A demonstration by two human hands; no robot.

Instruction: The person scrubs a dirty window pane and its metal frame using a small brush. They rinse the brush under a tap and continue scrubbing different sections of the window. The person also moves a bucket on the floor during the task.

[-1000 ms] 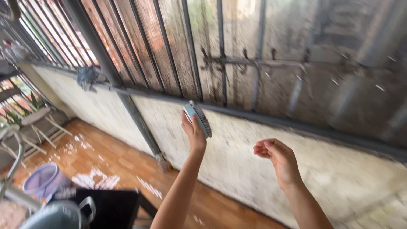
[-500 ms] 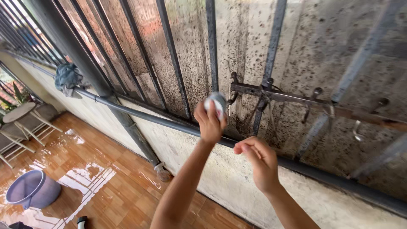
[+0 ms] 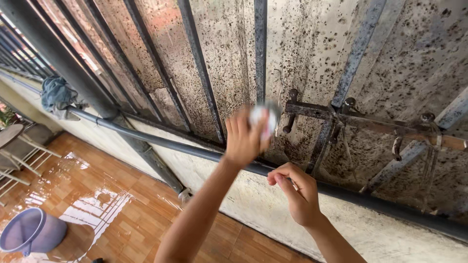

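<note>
— What do we have in our left hand [image 3: 246, 139]?

— A small pale pad, a scrubbing sponge [image 3: 263, 119] by the look of it, whitish with a grey-blue tinge. It is blurred, so we cannot make out its texture or its edges. Our fingers are wrapped round it and we hold it up against the speckled panel [image 3: 307, 53], just beside the rusty metal bracket [image 3: 341, 117] bolted across the grey bars [image 3: 261, 48].

— And our right hand [image 3: 295, 195]?

— Lower down, near the grey rail [image 3: 161, 141], fingers curled into a loose fist. We cannot tell whether anything sits inside it.

— How does the surface around the sponge look?

— Dirty: dark specks all over the panel, brown streaks further left. A blue-grey rag [image 3: 56, 95] hangs over the rail well to the left.

— Below us?

— A wet tiled floor [image 3: 112, 214] with a lilac bucket [image 3: 31, 231] on it, well apart from our hands.
</note>
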